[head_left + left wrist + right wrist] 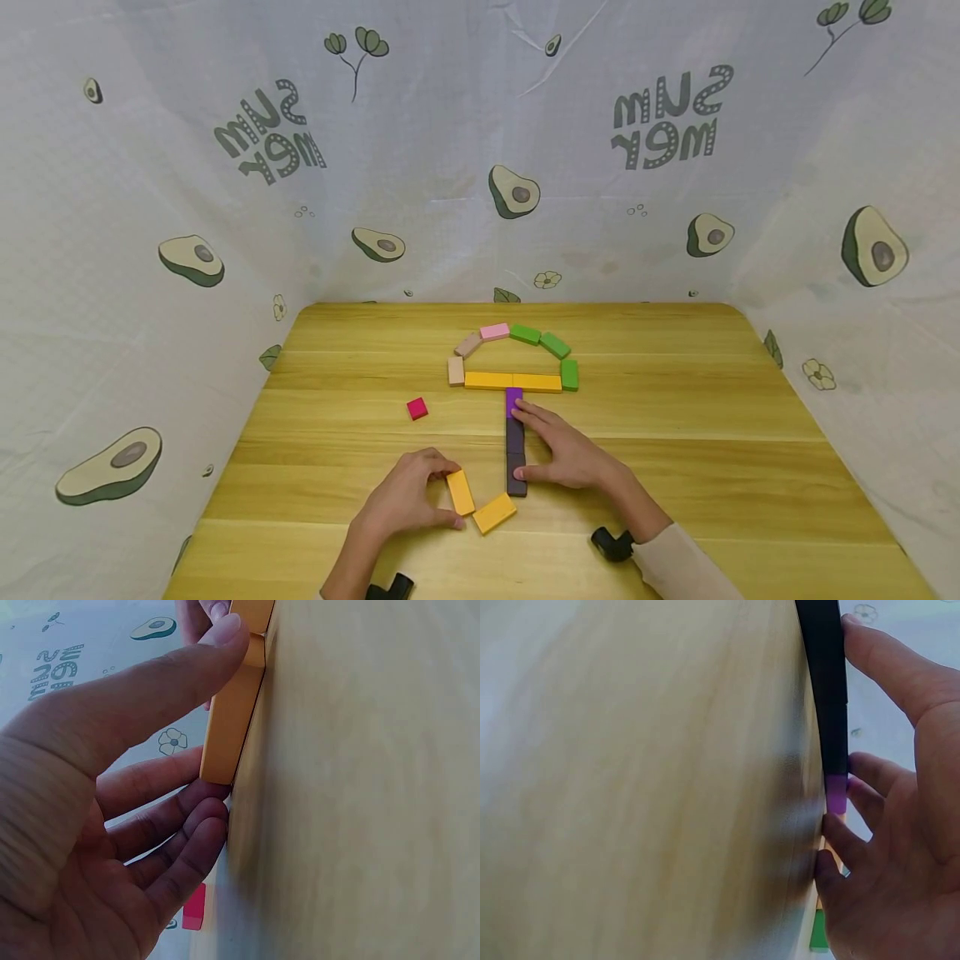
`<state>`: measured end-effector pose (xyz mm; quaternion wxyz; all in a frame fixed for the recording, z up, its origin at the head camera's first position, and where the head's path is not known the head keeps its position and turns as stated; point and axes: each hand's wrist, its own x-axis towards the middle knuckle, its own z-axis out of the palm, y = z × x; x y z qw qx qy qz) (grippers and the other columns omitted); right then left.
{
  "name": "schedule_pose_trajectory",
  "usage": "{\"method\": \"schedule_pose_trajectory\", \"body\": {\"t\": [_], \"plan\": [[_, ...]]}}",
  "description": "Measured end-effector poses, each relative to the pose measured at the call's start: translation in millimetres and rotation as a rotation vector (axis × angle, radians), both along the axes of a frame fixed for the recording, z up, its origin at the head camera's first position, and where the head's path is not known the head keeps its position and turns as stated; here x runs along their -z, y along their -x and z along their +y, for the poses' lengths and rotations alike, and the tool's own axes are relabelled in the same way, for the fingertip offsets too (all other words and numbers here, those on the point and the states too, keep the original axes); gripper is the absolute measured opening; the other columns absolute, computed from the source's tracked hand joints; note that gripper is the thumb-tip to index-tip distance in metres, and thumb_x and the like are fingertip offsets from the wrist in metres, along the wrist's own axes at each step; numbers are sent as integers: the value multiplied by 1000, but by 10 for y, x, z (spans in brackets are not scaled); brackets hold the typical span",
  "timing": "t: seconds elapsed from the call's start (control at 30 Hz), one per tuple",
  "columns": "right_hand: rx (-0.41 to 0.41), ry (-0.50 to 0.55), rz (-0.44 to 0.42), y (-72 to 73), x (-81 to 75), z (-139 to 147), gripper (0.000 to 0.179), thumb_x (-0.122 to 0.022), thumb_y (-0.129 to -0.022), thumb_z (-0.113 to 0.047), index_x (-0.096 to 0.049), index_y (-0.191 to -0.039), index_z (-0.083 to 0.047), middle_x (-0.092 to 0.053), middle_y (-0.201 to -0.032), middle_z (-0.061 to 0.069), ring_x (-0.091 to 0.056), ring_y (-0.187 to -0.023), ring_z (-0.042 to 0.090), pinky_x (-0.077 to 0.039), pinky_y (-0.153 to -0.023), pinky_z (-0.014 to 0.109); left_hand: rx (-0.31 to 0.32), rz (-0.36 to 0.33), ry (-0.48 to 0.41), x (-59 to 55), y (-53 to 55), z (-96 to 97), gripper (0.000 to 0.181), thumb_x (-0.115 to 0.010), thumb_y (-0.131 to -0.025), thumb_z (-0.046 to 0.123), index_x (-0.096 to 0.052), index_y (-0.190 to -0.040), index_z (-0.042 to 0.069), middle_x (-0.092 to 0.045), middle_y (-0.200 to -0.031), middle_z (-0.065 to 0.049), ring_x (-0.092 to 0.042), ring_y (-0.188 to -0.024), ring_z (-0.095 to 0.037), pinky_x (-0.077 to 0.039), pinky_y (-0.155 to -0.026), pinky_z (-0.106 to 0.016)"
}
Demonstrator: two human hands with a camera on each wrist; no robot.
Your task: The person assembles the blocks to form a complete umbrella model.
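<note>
My left hand (405, 496) holds a yellow block (461, 493) by its ends, thumb at the near end and fingers at the far end. A second yellow block (495, 514) lies slanted against its near corner, close to the foot of a dark column. That column has a purple block (513, 402) on top and dark blocks (516, 475) below, laid end to end. Along its right side rests my right hand (570, 454), fingers spread, with fingertips at the purple block and thumb at the lowest dark block. In the right wrist view, the fingers touch the dark blocks' (829, 682) side.
Yellow blocks (489, 381) form a bar above the column. An arch of tan (457, 372), pink (495, 332) and green blocks (570, 375) stands over it. A red cube (417, 408) lies left on the wooden table (712, 400). Patterned cloth (450, 125) surrounds three sides.
</note>
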<state>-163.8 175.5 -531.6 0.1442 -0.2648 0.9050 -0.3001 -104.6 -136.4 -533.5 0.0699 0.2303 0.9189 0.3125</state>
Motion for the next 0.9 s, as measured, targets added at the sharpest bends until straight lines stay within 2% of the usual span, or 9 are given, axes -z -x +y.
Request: {"method": "schedule_pose_trajectory", "body": {"t": [0.2, 0.53, 0.9], "plan": [[-3, 3, -2, -1, 6, 2, 96, -74, -87, -60, -32, -164, -20, -21, -173, 2, -23, -158, 36, -29, -123, 62, -2, -9, 10, -9, -1, 7, 68, -95, -65, 53, -76, -120, 18, -68, -106, 11, -59, -98, -5, -55, -88, -29], [2, -4, -10, 0, -3, -4, 96, -75, -87, -60, -32, -164, -21, -21, -173, 0, -23, -158, 35, -29, -123, 62, 9, 25, 8, 1, -7, 20, 69, -94, -65, 56, -76, -118, 16, -68, -104, 10, -60, -95, -5, -55, -85, -27], [4, -7, -7, -1, 7, 0, 96, -74, -87, -61, -31, -164, -21, -21, -173, 1, -23, -158, 36, -29, -122, 63, 8, 0, 2, -7, -20, 23, 71, -94, -65, 57, -75, -118, 14, -66, -102, 10, -59, -93, -4, -55, -84, -26]]}}
